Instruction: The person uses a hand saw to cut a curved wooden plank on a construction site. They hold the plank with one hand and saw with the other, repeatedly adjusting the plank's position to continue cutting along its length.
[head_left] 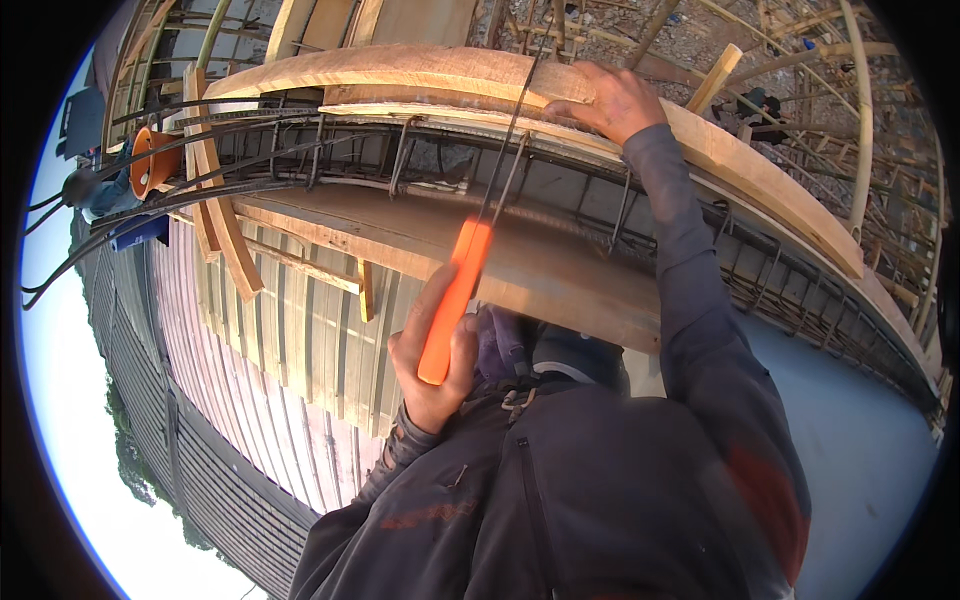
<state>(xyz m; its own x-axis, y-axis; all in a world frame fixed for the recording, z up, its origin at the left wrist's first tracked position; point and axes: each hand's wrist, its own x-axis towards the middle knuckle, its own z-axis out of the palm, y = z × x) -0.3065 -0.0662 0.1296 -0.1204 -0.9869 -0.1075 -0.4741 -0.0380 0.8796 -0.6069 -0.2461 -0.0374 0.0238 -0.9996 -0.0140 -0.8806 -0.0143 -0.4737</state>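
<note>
My left hand (430,365) is wrapped round the orange handle (456,300) of what looks like a handsaw. Its thin dark blade (511,138), seen nearly edge-on, points up and away and crosses the long wooden plank (440,66). Whether the teeth touch the wood cannot be made out. My right hand (618,103) grips that same plank just right of the blade, thumb on the near side and fingers over the top. Under the plank runs a trough-like wooden form with a steel rebar cage (400,160) inside.
A near form board (560,290) lies between my body and the rebar. Upright wood strips (232,240) cross the form at left, beside a person with an orange bucket or helmet-like object (155,162). Bamboo scaffolding (862,120) stands far right; corrugated roofing (235,400) lies below left.
</note>
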